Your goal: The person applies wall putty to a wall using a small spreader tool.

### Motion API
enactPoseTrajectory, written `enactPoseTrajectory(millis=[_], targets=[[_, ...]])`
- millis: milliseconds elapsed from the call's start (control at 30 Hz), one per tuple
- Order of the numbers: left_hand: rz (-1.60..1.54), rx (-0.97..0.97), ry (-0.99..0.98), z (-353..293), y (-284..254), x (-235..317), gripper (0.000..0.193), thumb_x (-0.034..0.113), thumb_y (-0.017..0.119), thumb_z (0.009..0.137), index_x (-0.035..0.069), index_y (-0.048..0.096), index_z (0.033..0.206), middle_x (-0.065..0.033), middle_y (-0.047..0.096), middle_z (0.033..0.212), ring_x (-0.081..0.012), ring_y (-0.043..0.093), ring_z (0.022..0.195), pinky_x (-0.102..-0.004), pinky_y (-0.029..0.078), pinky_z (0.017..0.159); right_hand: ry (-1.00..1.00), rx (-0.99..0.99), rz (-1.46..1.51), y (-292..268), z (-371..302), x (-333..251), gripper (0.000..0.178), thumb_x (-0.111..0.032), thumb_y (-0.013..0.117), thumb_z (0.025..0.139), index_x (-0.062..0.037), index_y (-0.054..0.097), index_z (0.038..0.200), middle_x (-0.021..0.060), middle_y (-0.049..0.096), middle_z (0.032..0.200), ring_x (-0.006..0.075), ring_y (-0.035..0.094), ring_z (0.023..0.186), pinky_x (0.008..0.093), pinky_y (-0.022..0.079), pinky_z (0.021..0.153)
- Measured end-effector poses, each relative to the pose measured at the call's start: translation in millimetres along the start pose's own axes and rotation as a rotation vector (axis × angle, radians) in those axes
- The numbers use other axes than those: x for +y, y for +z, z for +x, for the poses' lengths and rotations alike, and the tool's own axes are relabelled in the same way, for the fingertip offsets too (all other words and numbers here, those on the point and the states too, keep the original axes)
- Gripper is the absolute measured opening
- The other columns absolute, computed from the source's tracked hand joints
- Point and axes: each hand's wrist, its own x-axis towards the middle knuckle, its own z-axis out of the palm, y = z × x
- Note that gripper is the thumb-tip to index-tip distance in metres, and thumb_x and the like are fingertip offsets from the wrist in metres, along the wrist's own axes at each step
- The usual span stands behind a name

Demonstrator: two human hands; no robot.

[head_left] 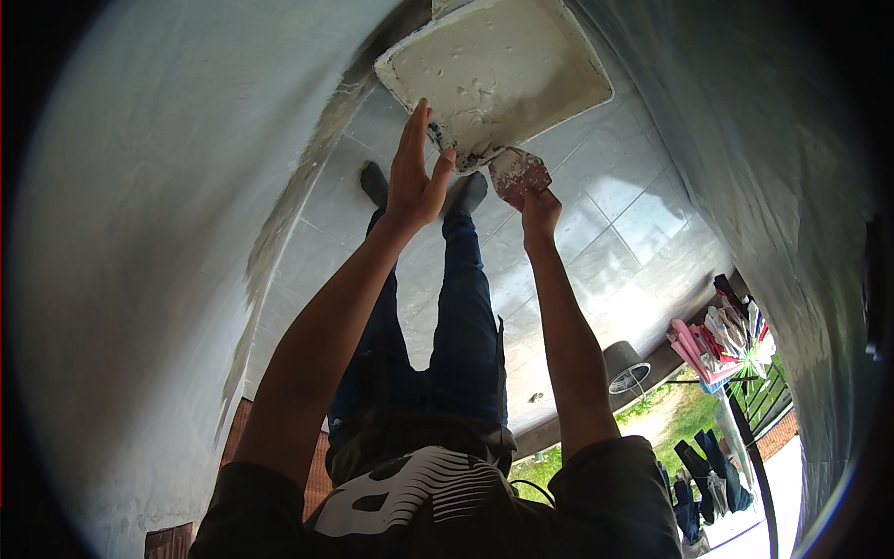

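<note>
A rectangular tray [601,104] lies ahead of me, filled with pale, wet plaster [503,56]. Dark smears mark its near corner. My left hand [419,182] is at the tray's near left side, fingers stretched and thumb apart; it overlaps the rim, and whether it touches is unclear. In my right hand [540,216] is a broad scraper [521,177] with a reddish surface, gripped at its near end. Plaster coats the scraper's far part, which sits just beside the tray's near corner.
A pale wall [140,233] rises at left; translucent plastic sheeting [745,140] hangs at right. My feet [473,193] stand on grey floor tiles [615,219] near the tray. Lower right are a grey bucket [622,359], hanging clothes [717,340] and a dark railing [745,429].
</note>
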Motion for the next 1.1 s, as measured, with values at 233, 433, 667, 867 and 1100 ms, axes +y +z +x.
enactPoseTrajectory(millis=[233,433,667,867,1100], targets=[[0.033,0.016,-0.011,-9,-16,-9,0.079,0.044,0.051,0.102,-0.004,0.021,0.158,-0.0309,0.036,0.155,-0.0401,0.040,0.144,-0.0466,0.033,0.117,-0.226,-0.058,-0.480,-7,-27,-90,0.028,-0.013,0.061,0.089,0.0032,0.066,0.111,0.0220,0.071,0.101,0.0327,0.071,0.087,0.0417,0.054,0.080],[-0.011,0.040,-0.026,-14,-9,-10,0.082,0.048,0.051,0.101,-0.004,0.022,0.157,-0.0307,0.036,0.155,-0.0400,0.040,0.144,-0.0463,0.033,0.118,-0.396,-0.200,-0.849,9,51,-165,0.040,-0.013,0.055,0.085,0.0058,0.057,0.121,0.0311,0.068,0.110,0.0487,0.065,0.106,0.0529,0.052,0.093],[-0.011,0.070,-0.042,-25,-17,-15,0.084,0.052,0.051,0.100,-0.003,0.022,0.157,-0.0295,0.037,0.155,-0.0397,0.040,0.144,-0.0464,0.033,0.118,-0.108,-0.377,-1.023,60,92,-194,0.026,-0.016,0.058,0.081,0.0081,0.069,0.082,0.0259,0.071,0.075,0.0373,0.075,0.071,0.0422,0.059,0.086],[0.006,0.067,-0.076,-29,-24,-15,0.085,0.053,0.051,0.100,-0.002,0.021,0.158,-0.0289,0.037,0.155,-0.0393,0.040,0.144,-0.0461,0.032,0.118,-0.083,-0.342,-1.130,76,84,-179,0.026,-0.016,0.058,0.085,0.0067,0.070,0.080,0.0203,0.072,0.069,0.0270,0.074,0.061,0.0356,0.061,0.076],[0.001,0.072,-0.061,-33,-30,-23,0.084,0.050,0.052,0.101,-0.001,0.019,0.159,-0.0281,0.037,0.155,-0.0388,0.038,0.146,-0.0463,0.032,0.118,0.013,-0.373,-1.083,95,73,-168,0.027,-0.017,0.059,0.085,0.0068,0.071,0.083,0.0198,0.073,0.070,0.0266,0.075,0.061,0.0347,0.061,0.076]])
